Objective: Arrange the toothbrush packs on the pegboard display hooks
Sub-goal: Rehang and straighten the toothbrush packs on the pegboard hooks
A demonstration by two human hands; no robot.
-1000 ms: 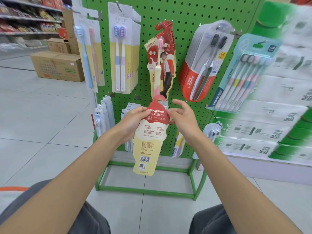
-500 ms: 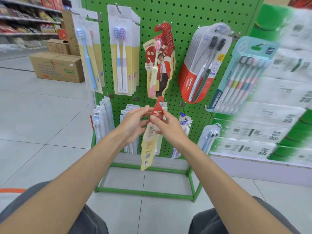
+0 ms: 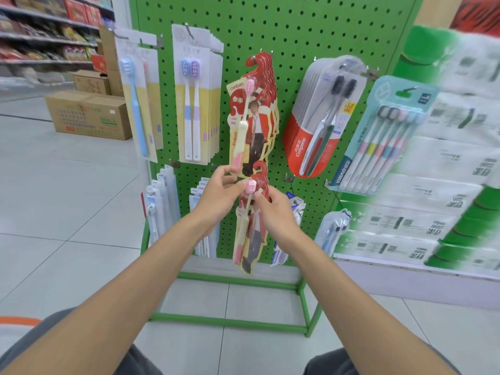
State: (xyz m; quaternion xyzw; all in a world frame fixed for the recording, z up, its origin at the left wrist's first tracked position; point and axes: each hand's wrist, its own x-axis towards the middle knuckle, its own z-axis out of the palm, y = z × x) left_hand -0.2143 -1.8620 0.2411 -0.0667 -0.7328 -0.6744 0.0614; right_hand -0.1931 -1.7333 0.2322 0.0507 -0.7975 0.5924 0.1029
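Green pegboard (image 3: 297, 28) fills twelve o'clock. The left hand (image 3: 216, 198) pinches the red-and-cream toothbrush pack (image 3: 254, 239) near its top. The pack hangs upright, at six o'clock from the matching hung packs (image 3: 257, 109). The right hand (image 3: 278, 217) grips its other edge.

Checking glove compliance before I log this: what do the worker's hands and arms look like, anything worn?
Nothing worn: the left hand and right hand are ungloved, with no rings, watch or bands in view. The left forearm and right forearm are bare to the frame edge, no sleeves showing. Grey fabric covers the knees below.
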